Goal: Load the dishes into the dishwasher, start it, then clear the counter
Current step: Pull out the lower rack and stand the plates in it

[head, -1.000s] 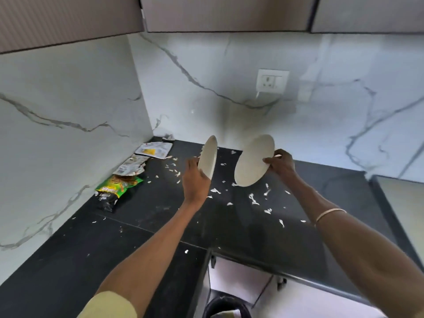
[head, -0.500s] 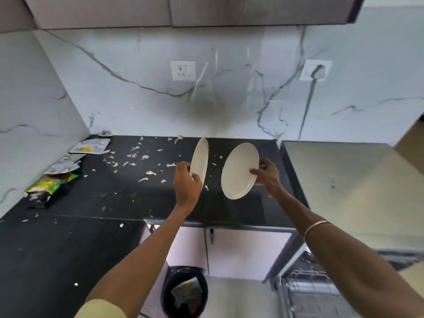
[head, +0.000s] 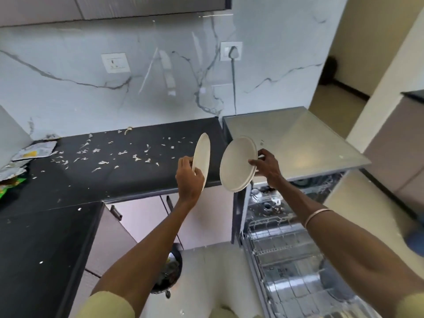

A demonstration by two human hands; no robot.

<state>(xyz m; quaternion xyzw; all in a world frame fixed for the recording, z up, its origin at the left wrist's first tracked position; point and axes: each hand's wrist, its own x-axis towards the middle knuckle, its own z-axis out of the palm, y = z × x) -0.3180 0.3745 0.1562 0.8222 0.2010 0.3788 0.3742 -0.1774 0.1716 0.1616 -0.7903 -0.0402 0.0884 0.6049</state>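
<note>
Far left edge: a few crumpled wrappers (head: 27, 154), exact count unclear, lay on the black counter (head: 68, 189), one green packet (head: 9, 188) partly cut off by the frame. Many small white scraps (head: 103, 162) were scattered over the counter top toward centre, too many to count. Two wall sockets sat on the marble backsplash: one (head: 115, 63) upper left of centre, one (head: 231, 51) upper centre with a cord hanging down. Two white plates were in the air at frame centre, apart from each other. Left hand (head: 189, 180) pinched the left plate (head: 202, 157) at its lower rim, thumb on the near face; plate stood nearly edge-on to the camera, long axis close to vertical, top tipped slightly right, over the counter's front edge. Right hand (head: 267, 167) gripped the right plate (head: 237, 167) at its right rim, fingers curled round the edge; its face was turned toward the camera and left, long axis tilted top-right to bottom-left, in front of the gap between counter and dishwasher top (head: 298, 138). Lower centre: one dark bin (head: 171, 275) on the floor, partly hidden by the left forearm. Lower right: the open dishwasher with its wire rack (head: 286, 255) pulled out below the right forearm; rack contents were too blurred to tell. A thin bangle (head: 317, 215) was on the right wrist.
</note>
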